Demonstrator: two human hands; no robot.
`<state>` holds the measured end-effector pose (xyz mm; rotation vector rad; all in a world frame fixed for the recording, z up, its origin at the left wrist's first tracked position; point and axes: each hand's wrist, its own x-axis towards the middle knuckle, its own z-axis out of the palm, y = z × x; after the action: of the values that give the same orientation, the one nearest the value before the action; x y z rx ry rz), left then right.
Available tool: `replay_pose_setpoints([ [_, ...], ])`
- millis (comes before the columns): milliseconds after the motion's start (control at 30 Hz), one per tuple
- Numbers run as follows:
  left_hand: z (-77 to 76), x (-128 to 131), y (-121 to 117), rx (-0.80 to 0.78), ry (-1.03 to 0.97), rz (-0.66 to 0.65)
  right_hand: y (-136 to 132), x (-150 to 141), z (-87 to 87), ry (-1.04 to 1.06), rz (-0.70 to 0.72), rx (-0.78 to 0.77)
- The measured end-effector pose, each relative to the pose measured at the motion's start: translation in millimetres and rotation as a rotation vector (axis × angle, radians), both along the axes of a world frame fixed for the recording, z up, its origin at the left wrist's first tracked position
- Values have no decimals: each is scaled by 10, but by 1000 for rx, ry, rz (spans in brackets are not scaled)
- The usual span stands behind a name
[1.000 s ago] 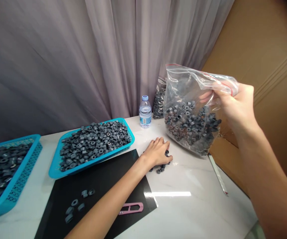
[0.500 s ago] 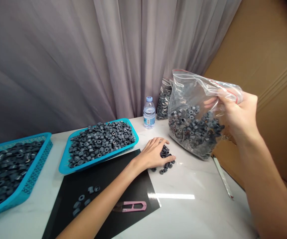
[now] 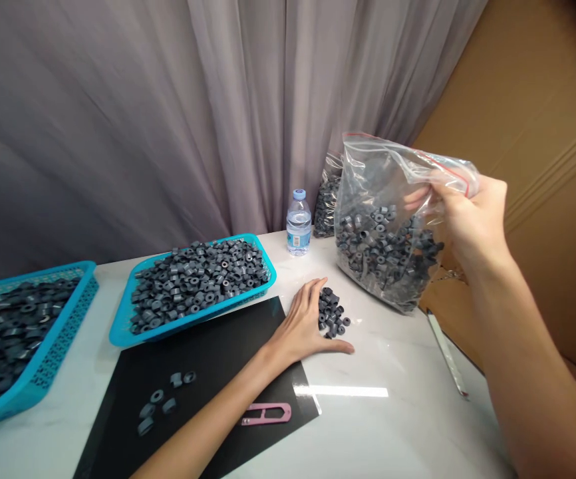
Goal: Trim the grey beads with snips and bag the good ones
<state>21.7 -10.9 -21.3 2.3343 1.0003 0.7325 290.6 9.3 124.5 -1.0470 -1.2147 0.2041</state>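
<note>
Head view: the black mat [image 3: 218, 346] is the reference for all positions. The small pile of dark grey plastic rings [image 3: 332, 313] lies on the white tabletop [image 3: 368, 439], just beyond the mat's far right corner. The left hand [image 3: 298, 326] curves around the near left side of this pile, thumb and fingers spread wide; whether the fingers touch any ring cannot be told. The right hand [image 3: 480, 213] pinches the upper right part of the clear zip bag [image 3: 385, 249], partly filled with similar rings, to the right of and beyond the mat; some fingers show only through the film. Contact between bag base and tabletop is unclear. Behind it, a second bag [image 3: 326, 206] is partly covered, beside the water bottle [image 3: 298, 229]. The full turquoise basket [image 3: 119, 327] sits at the mat's far edge; the larger basket [image 3: 66, 329], left of the mat, is cut off by the frame. On the mat lie several loose rings [image 3: 157, 396] and pink thread snips [image 3: 273, 413], their blades hidden under the left forearm. A narrow strip [image 3: 446, 352], material unclear, lies well right of the mat.
</note>
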Motion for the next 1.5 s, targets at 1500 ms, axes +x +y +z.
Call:
replay_pose_setpoints([
  [1500, 586, -1675, -1739, -809, -1036, 772, -1027, -1472, -763, 528, 711, -474],
])
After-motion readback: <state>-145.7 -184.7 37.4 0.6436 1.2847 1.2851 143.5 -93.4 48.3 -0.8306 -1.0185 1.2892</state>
